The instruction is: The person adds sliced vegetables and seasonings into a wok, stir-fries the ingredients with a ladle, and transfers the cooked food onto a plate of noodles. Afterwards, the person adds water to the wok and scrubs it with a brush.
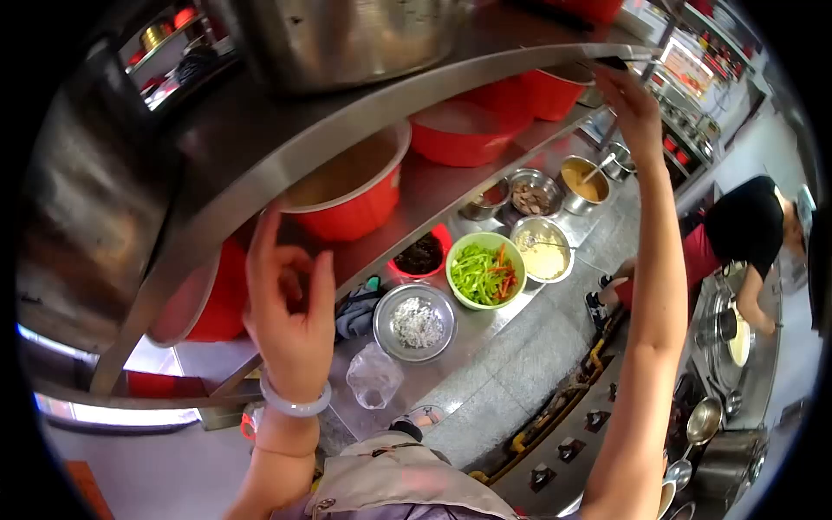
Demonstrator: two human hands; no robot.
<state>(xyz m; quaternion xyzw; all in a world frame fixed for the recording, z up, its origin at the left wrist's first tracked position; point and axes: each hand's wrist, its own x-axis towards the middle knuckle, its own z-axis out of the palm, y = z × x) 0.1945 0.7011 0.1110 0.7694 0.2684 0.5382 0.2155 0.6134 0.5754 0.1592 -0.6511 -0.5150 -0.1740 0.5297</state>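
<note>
My left hand point(290, 303), with a pale bracelet point(295, 398) on the wrist, is raised by the lower shelf. Its index finger points up near the rim of a red bowl point(357, 204); the other fingers are partly curled and apart, with nothing visible between them. My right hand point(631, 102) reaches up to the far end of the metal shelf edge point(381, 87). Its fingers are pressed together beside a small dark item point(612, 63), which is too small to identify. Between my arms, below, sits a green bowl point(485, 270) of sliced green and red peppers.
Metal bowls of food, including one with white pieces point(418, 322), stand on the counter with a plastic bag point(374, 375). A large pot point(347, 39) sits on the upper shelf. On the right, a person in black point(744, 221) bends over a pan.
</note>
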